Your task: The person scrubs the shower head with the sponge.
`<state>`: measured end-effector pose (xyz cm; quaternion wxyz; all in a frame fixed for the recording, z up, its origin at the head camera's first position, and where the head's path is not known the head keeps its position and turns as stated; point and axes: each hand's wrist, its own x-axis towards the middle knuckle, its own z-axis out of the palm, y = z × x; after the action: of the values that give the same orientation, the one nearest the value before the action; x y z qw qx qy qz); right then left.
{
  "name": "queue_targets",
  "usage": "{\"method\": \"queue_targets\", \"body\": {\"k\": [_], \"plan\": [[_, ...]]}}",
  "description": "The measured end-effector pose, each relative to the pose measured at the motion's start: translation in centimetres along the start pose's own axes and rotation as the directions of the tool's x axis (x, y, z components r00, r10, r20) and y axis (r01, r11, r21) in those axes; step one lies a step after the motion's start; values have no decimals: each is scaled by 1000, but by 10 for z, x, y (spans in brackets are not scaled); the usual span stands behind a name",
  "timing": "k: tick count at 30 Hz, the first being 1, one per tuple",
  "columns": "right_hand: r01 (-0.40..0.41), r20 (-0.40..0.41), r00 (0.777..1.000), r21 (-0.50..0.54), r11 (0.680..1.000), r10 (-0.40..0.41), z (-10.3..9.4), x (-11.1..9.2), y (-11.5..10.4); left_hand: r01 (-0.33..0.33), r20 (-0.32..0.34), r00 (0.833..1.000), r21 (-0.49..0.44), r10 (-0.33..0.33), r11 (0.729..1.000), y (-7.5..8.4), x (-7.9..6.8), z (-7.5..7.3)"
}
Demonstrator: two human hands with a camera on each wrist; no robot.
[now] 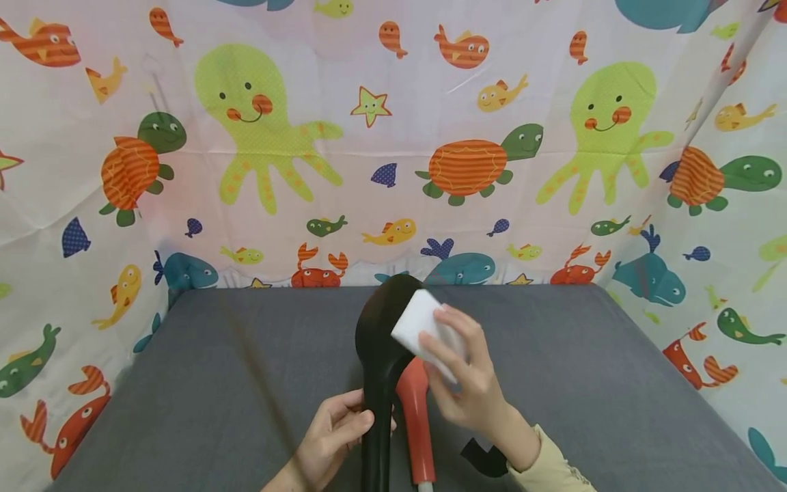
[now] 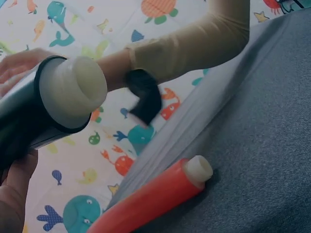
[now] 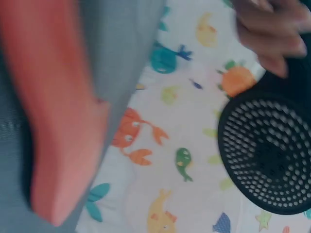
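Note:
My left hand (image 1: 335, 434) grips the handle of a black shower head (image 1: 384, 328), held upright with its smooth back facing me. In the right wrist view its round spray face (image 3: 267, 155) shows many small holes, and in the left wrist view a pale threaded end (image 2: 82, 85) juts from the handle. Between the fingers and thumb of my right hand (image 1: 470, 383) is a white sponge block (image 1: 424, 328), which overlaps the right side of the black head. Behind the handle lies a red shower head (image 1: 418, 424), also with a pale end.
A grey cloth covers the table (image 1: 258, 355). Around its back and sides hangs a white curtain (image 1: 344, 164) printed with sea animals. A black strap-like piece (image 2: 143, 97) hangs by my right wrist, below the pale sleeve (image 2: 184, 51).

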<state>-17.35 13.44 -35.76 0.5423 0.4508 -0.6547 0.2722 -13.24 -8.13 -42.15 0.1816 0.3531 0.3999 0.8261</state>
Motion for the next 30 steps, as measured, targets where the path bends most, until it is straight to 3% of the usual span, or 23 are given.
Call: {"method": "queue_targets", "body": {"k": [3,5,8,10,13,16,18,26,30], "plan": [[159,0,987,-23,987,-159,0,2,-4,-1,-20,1000,24,2,1000,2,0,-1],[169,-35,985,-10,986,-169,0,5,-3,-9,-4,1000,30,9,1000,1,0,-3],[19,-104,994,56,998,-13,-2,12,0,-24,34,999,44,22,999,1,-2,-4],[-134,-121,982,115,984,147,-6,16,1,-43,67,997,79,37,996,0,-2,-5],[-357,-80,922,204,911,379,-12,18,4,-61,111,993,129,47,990,0,-3,-5],[-481,-30,863,253,839,504,-17,11,8,-97,133,988,191,72,977,0,-2,-3],[-513,-13,844,272,814,536,-19,3,7,-122,120,988,227,97,966,0,-1,-3],[-534,48,826,381,755,561,-11,-26,-17,-189,43,982,363,186,913,0,0,-8],[-544,33,824,330,772,566,-18,-19,-11,-179,61,984,444,170,878,-3,-1,-9]]}}
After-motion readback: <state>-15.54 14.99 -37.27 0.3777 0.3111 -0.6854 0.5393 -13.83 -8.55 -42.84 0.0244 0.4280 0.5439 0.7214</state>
